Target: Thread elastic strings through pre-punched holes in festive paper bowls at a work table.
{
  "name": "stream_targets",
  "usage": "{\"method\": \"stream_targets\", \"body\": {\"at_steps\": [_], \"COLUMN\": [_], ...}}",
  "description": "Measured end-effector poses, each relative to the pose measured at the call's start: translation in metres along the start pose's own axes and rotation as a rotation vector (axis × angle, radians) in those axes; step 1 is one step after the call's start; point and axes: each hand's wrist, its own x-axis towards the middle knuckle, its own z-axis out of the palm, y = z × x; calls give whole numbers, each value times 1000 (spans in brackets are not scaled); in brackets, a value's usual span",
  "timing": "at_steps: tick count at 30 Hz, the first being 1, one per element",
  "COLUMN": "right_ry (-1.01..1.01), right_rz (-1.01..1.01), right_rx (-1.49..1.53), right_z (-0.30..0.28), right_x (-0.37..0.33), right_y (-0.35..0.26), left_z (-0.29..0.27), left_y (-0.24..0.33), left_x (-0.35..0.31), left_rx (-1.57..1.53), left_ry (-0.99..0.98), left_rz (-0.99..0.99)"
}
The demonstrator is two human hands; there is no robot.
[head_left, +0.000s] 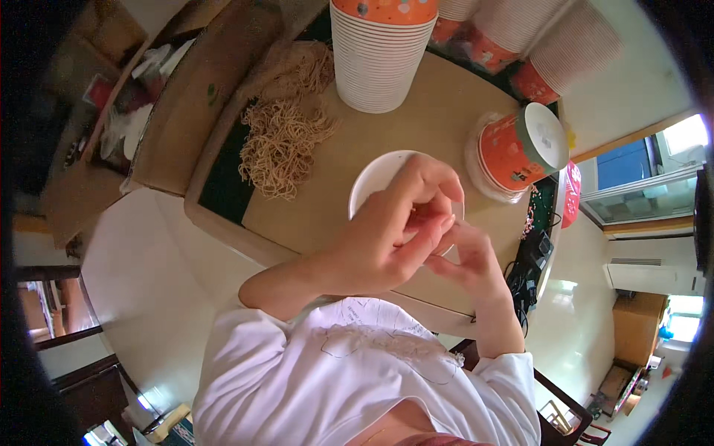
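Both my hands meet in front of my chest, above a white paper bowl [370,178] on the table. My left hand [401,223] has its fingers curled and its thumb and fingertips pressed together. Close against its fingertips, my right hand [471,255] is also closed in a pinch. Whatever lies between the fingers is too small or hidden to name. My left hand covers much of the bowl, so its contents do not show. Left of the bowl lies a loose tangle of beige strings [286,145].
A tall stack of paper bowls [379,63] stands behind the bowl. On the right, an orange paper bucket stack [513,156] lies tilted. More stacked bowls [520,37] line the far edge. A cardboard box [186,104] sits left; black cables [529,271] lie along the right edge.
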Motion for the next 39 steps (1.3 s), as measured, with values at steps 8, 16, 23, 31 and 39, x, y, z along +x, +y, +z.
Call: {"method": "stream_targets", "body": {"at_steps": [8, 16, 23, 31, 39], "right_ry": [-97, -138, -136, 14, 150], "right_rz": [-111, -231, -143, 112, 140], "right_rx": [-365, -600, -610, -123, 355], "right_z": [2, 3, 12, 18, 15], "right_x": [-3, 0, 4, 6, 6], "right_y": [24, 20, 18, 17, 25], "left_z": [-17, -39, -46, -27, -15], "left_y": [18, 2, -40, -25, -77], "left_x": [8, 40, 70, 44, -46], "left_rx": [70, 66, 126, 726, 782], "left_ry": [132, 379, 315, 399, 102], "left_rz": [202, 375, 196, 385, 105]}}
